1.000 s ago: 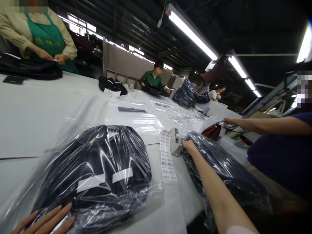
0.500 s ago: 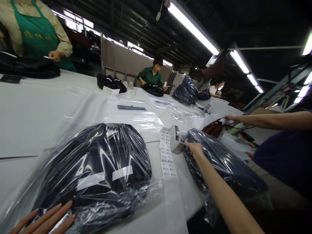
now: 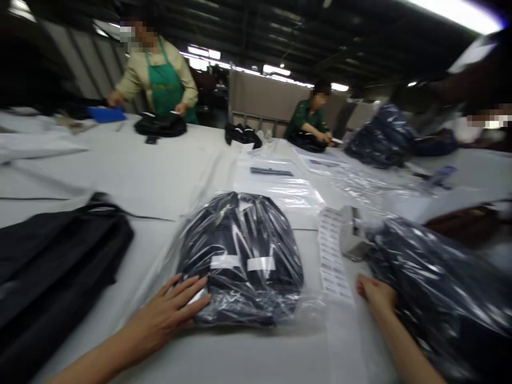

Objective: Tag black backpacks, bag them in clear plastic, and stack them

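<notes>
A dark folded garment sealed in a clear plastic bag (image 3: 244,256) lies on the white table (image 3: 152,170) in front of me. My left hand (image 3: 170,312) rests flat on the bag's near left corner, fingers spread. My right hand (image 3: 376,294) hovers at the end of a strip of barcode labels (image 3: 333,256), its fingers curled; whether they pinch a label is hidden. The strip runs from a small label dispenser (image 3: 354,240). To the right of my right hand lies a pile of bagged dark garments (image 3: 436,288).
A stack of unbagged dark fabric (image 3: 52,261) lies at the left. Flat clear bags (image 3: 280,181) lie beyond the packed one. Across the table a person in a green apron (image 3: 162,80) and another in green (image 3: 308,114) handle dark garments. More bagged goods (image 3: 384,136) are piled far right.
The view has swung left, bringing the dark fabric stack into sight. My right hand has drawn back from the dispenser toward me along the label strip. My left hand stays on the bag.
</notes>
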`<act>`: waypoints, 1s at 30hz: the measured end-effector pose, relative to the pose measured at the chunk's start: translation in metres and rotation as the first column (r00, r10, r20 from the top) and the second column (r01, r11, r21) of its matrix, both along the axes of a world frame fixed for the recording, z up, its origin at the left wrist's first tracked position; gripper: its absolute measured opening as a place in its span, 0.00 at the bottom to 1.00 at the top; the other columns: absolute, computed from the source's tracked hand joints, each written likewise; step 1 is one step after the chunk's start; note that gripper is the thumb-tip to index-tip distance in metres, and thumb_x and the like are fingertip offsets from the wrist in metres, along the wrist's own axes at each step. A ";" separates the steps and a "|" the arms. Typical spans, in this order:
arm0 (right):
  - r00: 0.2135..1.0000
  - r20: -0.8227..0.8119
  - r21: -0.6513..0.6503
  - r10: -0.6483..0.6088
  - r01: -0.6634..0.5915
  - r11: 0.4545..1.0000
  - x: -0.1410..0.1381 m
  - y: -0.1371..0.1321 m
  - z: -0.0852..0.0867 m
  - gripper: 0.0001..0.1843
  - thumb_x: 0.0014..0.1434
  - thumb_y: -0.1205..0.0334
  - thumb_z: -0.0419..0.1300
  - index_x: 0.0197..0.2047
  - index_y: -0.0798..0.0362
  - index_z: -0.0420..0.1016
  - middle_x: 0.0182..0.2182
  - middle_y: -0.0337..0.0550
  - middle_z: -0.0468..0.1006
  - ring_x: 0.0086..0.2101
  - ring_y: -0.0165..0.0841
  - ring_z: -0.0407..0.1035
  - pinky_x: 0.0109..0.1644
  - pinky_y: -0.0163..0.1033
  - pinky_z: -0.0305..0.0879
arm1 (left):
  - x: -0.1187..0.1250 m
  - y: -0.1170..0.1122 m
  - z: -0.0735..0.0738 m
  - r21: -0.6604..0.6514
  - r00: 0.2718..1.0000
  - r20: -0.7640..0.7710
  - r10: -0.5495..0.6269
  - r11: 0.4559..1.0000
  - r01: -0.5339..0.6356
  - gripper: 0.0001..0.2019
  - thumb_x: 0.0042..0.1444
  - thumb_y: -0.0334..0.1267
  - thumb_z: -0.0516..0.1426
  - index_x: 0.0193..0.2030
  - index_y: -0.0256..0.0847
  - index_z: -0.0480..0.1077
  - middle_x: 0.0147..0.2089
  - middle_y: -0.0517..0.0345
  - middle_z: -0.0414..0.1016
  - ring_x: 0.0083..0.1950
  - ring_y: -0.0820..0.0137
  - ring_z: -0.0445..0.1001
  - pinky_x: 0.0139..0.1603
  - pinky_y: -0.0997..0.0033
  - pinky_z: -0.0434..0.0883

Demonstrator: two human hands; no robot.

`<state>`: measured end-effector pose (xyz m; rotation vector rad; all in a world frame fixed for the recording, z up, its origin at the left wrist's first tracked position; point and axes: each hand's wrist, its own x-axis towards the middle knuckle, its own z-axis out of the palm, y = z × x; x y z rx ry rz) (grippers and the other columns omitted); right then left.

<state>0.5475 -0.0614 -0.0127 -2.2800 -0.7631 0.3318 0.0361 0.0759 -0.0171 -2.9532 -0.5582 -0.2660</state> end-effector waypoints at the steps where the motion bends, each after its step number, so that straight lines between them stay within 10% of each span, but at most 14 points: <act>1: 1.000 -0.007 -0.008 0.001 -0.001 1.000 0.000 -0.001 0.002 0.19 0.55 0.50 0.54 0.21 0.54 0.73 0.17 0.46 0.73 0.18 0.34 0.69 0.25 0.37 0.68 | 0.000 -0.001 0.005 -0.038 0.998 -0.058 0.000 0.999 -0.002 0.26 0.60 0.31 0.51 0.64 0.56 0.52 0.67 0.59 0.52 0.66 0.66 0.52 0.65 0.60 0.43; 4: 0.998 0.007 -0.038 0.064 -0.064 0.997 -0.013 0.019 0.022 0.16 0.45 0.48 0.61 0.29 0.52 0.76 0.21 0.48 0.77 0.23 0.41 0.72 0.28 0.42 0.69 | 0.000 -0.001 0.014 -0.158 0.991 -0.135 0.018 0.987 -0.039 0.27 0.60 0.35 0.54 0.64 0.55 0.51 0.68 0.55 0.48 0.67 0.62 0.48 0.65 0.54 0.46; 7: 0.864 0.001 -0.006 0.504 -0.504 0.864 -0.072 0.055 0.072 0.20 0.45 0.44 0.62 0.34 0.50 0.78 0.24 0.45 0.78 0.22 0.36 0.70 0.28 0.40 0.68 | -0.002 -0.003 0.016 -0.210 0.994 -0.085 0.073 0.974 -0.090 0.29 0.57 0.38 0.57 0.63 0.59 0.52 0.70 0.53 0.41 0.69 0.55 0.41 0.64 0.50 0.47; 10: 0.356 -0.150 -0.005 0.922 -0.933 0.359 -0.159 0.092 0.128 0.13 0.52 0.49 0.60 0.31 0.50 0.79 0.24 0.40 0.76 0.21 0.30 0.67 0.25 0.34 0.64 | -0.003 -0.008 0.014 -0.251 0.994 -0.005 0.111 0.962 -0.109 0.28 0.58 0.39 0.57 0.62 0.64 0.53 0.71 0.53 0.32 0.69 0.49 0.35 0.63 0.45 0.48; 13: -0.107 -0.239 0.003 0.965 -0.994 -0.109 -0.235 0.128 0.155 0.10 0.57 0.56 0.58 0.31 0.52 0.78 0.25 0.38 0.77 0.24 0.26 0.68 0.29 0.31 0.64 | -0.004 -0.010 0.010 -0.300 0.988 0.044 0.149 0.945 -0.130 0.27 0.59 0.40 0.56 0.61 0.67 0.52 0.70 0.55 0.21 0.68 0.43 0.32 0.61 0.39 0.48; 17: -0.449 -0.248 -0.066 0.858 -0.876 -0.478 -0.291 0.170 0.142 0.08 0.56 0.68 0.57 0.36 0.54 0.78 0.28 0.38 0.78 0.27 0.25 0.69 0.33 0.30 0.62 | -0.002 -0.013 0.006 -0.355 0.980 0.071 0.185 0.923 -0.148 0.28 0.58 0.41 0.56 0.61 0.70 0.50 0.70 0.56 0.17 0.67 0.38 0.29 0.59 0.34 0.49; 22: -0.557 -0.184 -0.393 0.810 -0.714 -0.580 -0.327 0.201 0.107 0.06 0.50 0.70 0.62 0.30 0.52 0.79 0.24 0.35 0.77 0.22 0.24 0.63 0.28 0.31 0.55 | -0.001 -0.014 0.005 -0.415 0.971 0.110 0.214 0.897 -0.151 0.26 0.57 0.40 0.57 0.59 0.68 0.55 0.70 0.58 0.22 0.67 0.38 0.28 0.60 0.35 0.49; 30: -0.537 -0.112 -0.686 0.836 -0.567 -0.456 -0.357 0.205 0.080 0.09 0.49 0.56 0.63 0.30 0.50 0.81 0.22 0.41 0.77 0.23 0.30 0.66 0.24 0.33 0.49 | -0.001 -0.013 -0.005 -0.446 0.955 0.175 0.239 0.884 -0.139 0.27 0.57 0.39 0.58 0.59 0.70 0.55 0.70 0.60 0.26 0.67 0.40 0.33 0.61 0.36 0.49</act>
